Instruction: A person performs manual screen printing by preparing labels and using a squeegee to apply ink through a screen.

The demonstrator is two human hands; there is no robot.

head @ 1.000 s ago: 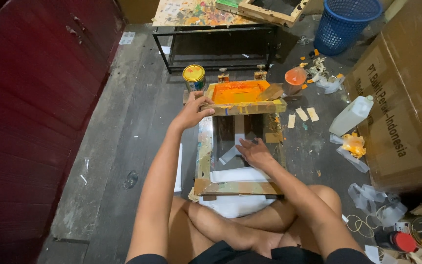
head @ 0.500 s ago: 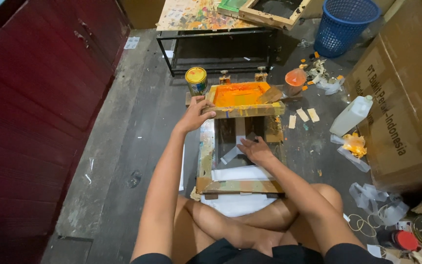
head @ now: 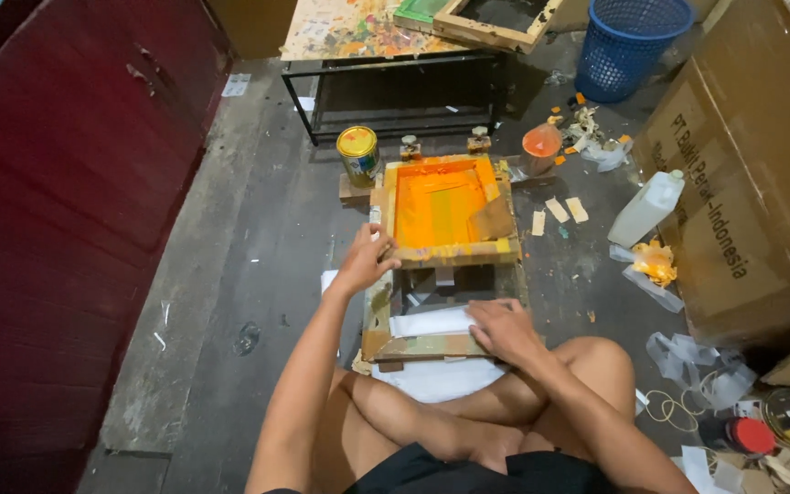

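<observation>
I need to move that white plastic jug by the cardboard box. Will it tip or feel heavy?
The white jug stands tilted against the cardboard box, so a nudge could tip it. Its fill level cannot be seen; if empty, it is probably light. Smooth plastic may be slippery.

Screen-print wkshop, ink-smeared orange screen frame (head: 445, 209), paint tin (head: 357, 154), paint-spattered table (head: 358, 32), cardboard boxes (head: 742, 174)

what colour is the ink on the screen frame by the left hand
Bright orange, across the screen frame held by the left hand; head view.
</observation>
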